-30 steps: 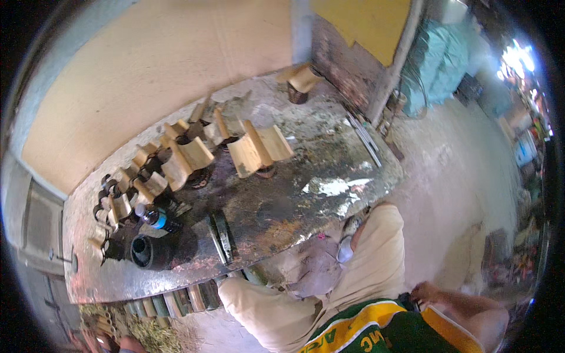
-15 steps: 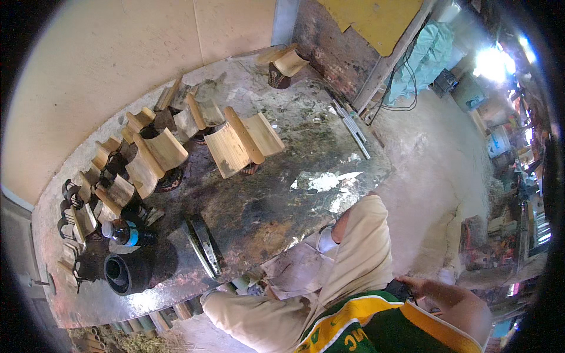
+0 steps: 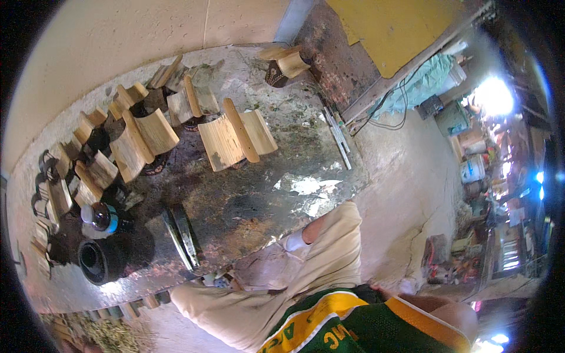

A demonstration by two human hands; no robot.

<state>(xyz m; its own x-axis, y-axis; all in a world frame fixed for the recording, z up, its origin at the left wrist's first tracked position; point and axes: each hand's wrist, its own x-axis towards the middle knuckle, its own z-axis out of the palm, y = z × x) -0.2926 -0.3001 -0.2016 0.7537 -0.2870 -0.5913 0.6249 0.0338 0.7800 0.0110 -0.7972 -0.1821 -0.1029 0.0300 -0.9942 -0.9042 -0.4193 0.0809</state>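
Note:
My right arm bends back at my side, and only a sliver of my right hand [image 3: 384, 292] shows near the waist of my green and yellow shirt; its fingers are hidden. My left hand cannot be made out. In front of my knees stands a low, stained work table [image 3: 235, 203]. A pair of long metal bars [image 3: 181, 238] lies near its front edge. Left of these are a black round container [image 3: 97, 262] and a dark bottle with a pale cap and blue label [image 3: 103, 217]. Curved split-bamboo pieces [image 3: 238, 135] sit on dark patterned bases, apart from my hands.
More bamboo pieces [image 3: 144, 144] fill the table's left side, by a beige wall [image 3: 118, 47]. Thin metal rods [image 3: 337, 138] lie along the right edge. Cables [image 3: 388, 122] hang by a teal sheet [image 3: 412, 88]. Cut bamboo lengths [image 3: 126, 310] lie below the front edge.
The whole view has shifted, so the table and its things sit further left. My right hand, partly visible against a dark thing at my waist before, is now mostly hidden.

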